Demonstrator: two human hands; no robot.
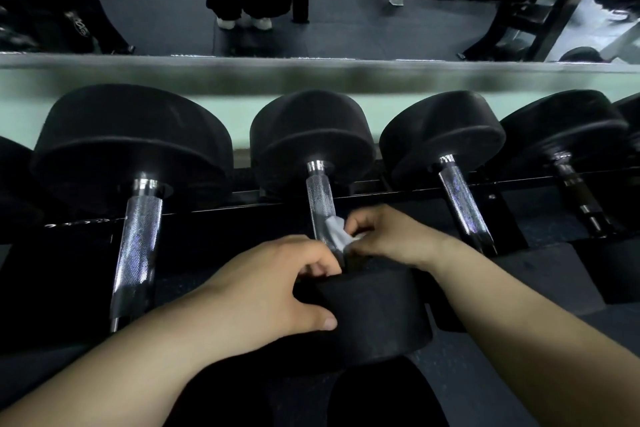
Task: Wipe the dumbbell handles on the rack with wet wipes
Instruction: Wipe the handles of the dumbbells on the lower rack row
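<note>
Our right hand pinches wipe against middle handle; left hand fingers curl over near head (steadying, we judge). Best we wrap fully, twist along knurling.

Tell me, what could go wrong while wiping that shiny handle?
The wet wipe is bunched low on the handle, so the upper part might get missed. The right hand pinching it sits close to the near weight head that the left hand grips; if that rolls, fingers could get squeezed.

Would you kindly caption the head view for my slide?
Right hand pinches a wet wipe on a dumbbell handle; left hand grips its near head.
</note>
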